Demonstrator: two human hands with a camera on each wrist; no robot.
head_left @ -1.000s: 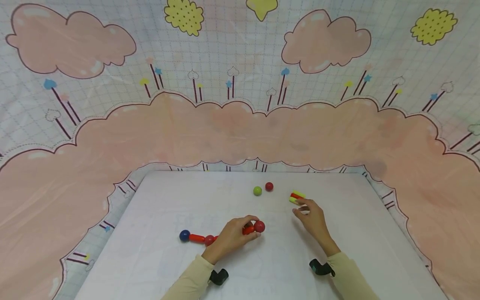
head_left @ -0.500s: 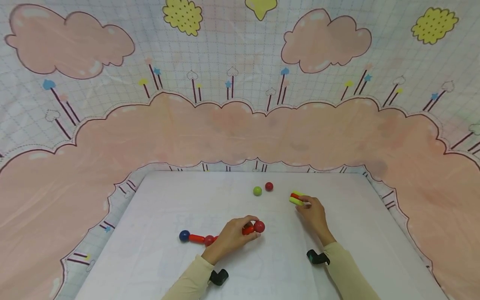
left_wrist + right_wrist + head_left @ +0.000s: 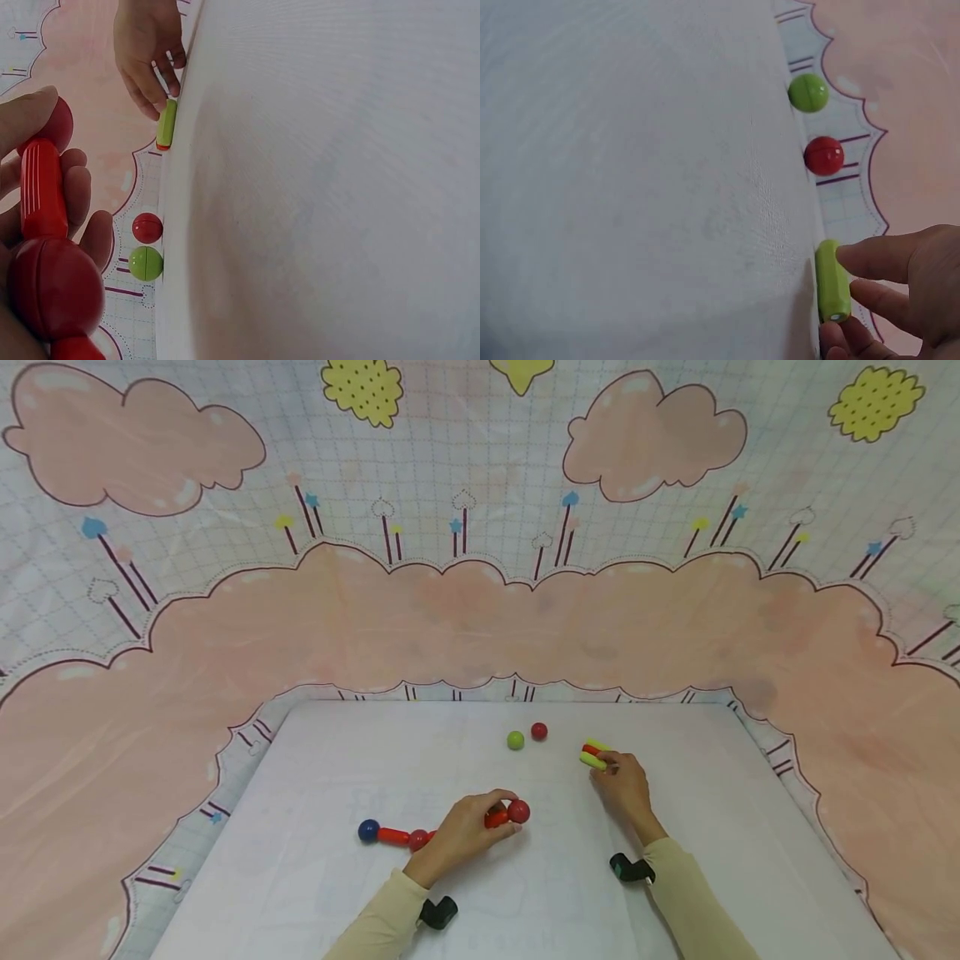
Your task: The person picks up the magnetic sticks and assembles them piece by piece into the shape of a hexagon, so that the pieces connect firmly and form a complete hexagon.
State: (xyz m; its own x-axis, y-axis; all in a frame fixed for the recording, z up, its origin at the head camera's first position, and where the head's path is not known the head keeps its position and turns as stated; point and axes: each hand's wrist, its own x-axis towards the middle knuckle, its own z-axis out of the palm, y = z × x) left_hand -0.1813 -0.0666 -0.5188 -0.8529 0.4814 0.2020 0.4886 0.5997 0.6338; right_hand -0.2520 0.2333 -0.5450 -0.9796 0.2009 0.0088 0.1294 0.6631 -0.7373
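Our right hand [image 3: 624, 783] moved to a lime-green plastic stick [image 3: 831, 289], grip unclear; our left hand [image 3: 467, 827] curls round a red plastic stick [image 3: 42, 187].

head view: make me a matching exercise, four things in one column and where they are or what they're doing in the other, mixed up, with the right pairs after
Column one
1. Left hand
2. Green ball
3. Right hand
4. Blue ball

Column two
A. Fingertips at the yellow-green rods
B. At the left end of the red chain
C. Gripping the red chain near its right end
D. On the table, just left of a loose red ball

Right pairs: 1-C, 2-D, 3-A, 4-B
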